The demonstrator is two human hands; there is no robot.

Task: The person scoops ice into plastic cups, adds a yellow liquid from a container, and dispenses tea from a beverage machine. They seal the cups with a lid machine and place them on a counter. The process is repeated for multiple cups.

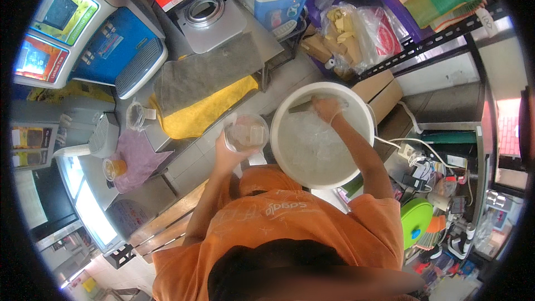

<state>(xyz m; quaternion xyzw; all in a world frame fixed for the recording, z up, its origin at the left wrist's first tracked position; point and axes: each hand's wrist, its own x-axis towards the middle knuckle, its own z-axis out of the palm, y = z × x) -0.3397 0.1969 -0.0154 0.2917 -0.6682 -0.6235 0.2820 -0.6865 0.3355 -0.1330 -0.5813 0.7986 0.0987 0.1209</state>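
My left hand (229, 155) is wrapped around a clear plastic cup (247, 133), held just left of a large round white tub (277, 154). What the cup contains is hard to make out. Ice (311, 133) and cloudy water show inside the tub. My right hand (328, 108) reaches down into it near the far wall, with the fingers partly hidden. A greyish shape lies beside those fingers, and I cannot tell whether they grip it or ice.
A grey cloth (209, 73) and a yellow cloth (209, 110) cover the counter edge below a red sealing machine (205, 10). Left are a blue drink dispenser (121, 46) and a cup of amber drink (115, 169). Cables (418, 159) clutter the right shelf, behind a cardboard box (382, 92).
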